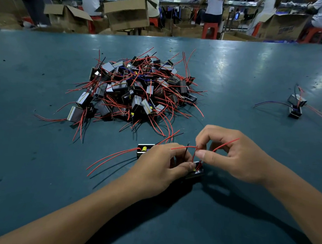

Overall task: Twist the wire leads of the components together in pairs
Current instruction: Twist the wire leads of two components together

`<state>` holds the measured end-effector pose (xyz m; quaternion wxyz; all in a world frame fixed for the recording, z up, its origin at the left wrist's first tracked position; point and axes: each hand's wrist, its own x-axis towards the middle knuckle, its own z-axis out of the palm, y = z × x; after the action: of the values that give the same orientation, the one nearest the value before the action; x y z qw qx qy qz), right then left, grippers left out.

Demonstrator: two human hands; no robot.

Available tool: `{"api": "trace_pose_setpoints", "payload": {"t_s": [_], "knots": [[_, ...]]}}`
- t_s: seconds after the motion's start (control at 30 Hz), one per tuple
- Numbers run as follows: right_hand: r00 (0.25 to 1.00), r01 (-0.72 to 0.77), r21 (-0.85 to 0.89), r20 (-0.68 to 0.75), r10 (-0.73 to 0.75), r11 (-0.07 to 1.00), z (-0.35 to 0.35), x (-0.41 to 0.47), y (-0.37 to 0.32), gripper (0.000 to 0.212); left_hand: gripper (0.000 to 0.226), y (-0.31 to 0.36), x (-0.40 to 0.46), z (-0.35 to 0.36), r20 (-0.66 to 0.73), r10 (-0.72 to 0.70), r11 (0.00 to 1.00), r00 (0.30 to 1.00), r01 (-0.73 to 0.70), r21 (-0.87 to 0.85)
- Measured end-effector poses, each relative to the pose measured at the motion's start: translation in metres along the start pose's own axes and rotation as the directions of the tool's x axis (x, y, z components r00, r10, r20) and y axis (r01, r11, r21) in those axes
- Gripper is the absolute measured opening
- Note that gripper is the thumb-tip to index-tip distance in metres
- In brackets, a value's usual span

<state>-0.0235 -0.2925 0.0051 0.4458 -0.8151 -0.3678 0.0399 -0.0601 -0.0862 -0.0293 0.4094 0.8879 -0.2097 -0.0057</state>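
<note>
- Nearest us, our left hand [160, 166] grips a small black component [196, 170] against the green table [36, 179], thumb pressed at its top where the leads come out.
- Just right of it, our right hand [236, 156] pinches two red leads [194, 153] between thumb and forefinger, right where they cross above that component; their free ends splay out to either side. We judge this to be a twist in progress, not yet finished.
- Touching the back of our left hand lies a second component [143, 149] with a yellow part showing, its long red wires [113, 156] trailing left across the table. Whether it is already joined to the one we hold, we cannot tell.
- Farther out, in the middle of the table, sits a big pile of components [135, 89], red leads sticking out loose in all directions. These look untwisted, so most of the work seems to lie ahead.
- Well to the right, a small cluster [296, 105] of a few components lies apart, likely finished pairs.
- Beyond the table edge are cardboard boxes [126, 13] and seated workers on red stools [209, 29].
</note>
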Motion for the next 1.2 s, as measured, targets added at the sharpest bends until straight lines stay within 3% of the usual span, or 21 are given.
{"api": "trace_pose_setpoints", "payload": {"t_s": [0.27,0.37,0.47,0.57,0.73,0.93,1.07,1.2], "knots": [[0.993,-0.042,0.148,0.112,0.026,0.988,-0.007,-0.003,0.004,0.003,0.015,-0.001,0.001,0.001,-0.057,0.005,1.000,0.998,-0.006,-0.021],[0.993,-0.049,0.180,0.112,0.029,0.983,-0.008,-0.003,0.005,0.017,0.021,-0.002,0.000,0.000,-0.085,-0.002,0.985,0.996,-0.012,-0.172],[0.996,-0.042,0.208,0.091,0.024,0.977,-0.009,-0.003,0.005,0.012,0.021,-0.005,0.002,-0.002,-0.096,-0.032,0.949,0.995,0.000,-0.315],[0.997,-0.051,0.253,0.063,0.037,0.966,-0.013,-0.003,0.006,0.001,0.014,-0.007,0.002,-0.001,-0.067,-0.013,0.948,0.998,-0.009,-0.318],[0.998,-0.064,0.250,0.014,0.062,0.966,-0.026,-0.004,0.008,0.006,0.008,-0.010,0.001,-0.004,-0.053,-0.006,0.962,0.999,-0.008,-0.273],[0.964,-0.257,0.082,0.087,0.250,0.963,-0.059,-0.007,0.020,0.016,0.009,-0.006,-0.002,-0.008,-0.073,0.143,0.988,0.987,-0.146,-0.041],[0.892,-0.407,-0.079,0.180,0.414,0.910,-0.071,-0.012,0.032,0.016,0.009,-0.004,-0.002,-0.012,-0.042,0.183,0.983,0.982,-0.184,-0.003],[0.866,-0.401,-0.273,0.200,0.459,0.875,-0.067,-0.012,0.036,0.013,0.010,-0.005,-0.001,-0.011,-0.049,0.197,0.980,0.979,-0.196,0.019]]}}
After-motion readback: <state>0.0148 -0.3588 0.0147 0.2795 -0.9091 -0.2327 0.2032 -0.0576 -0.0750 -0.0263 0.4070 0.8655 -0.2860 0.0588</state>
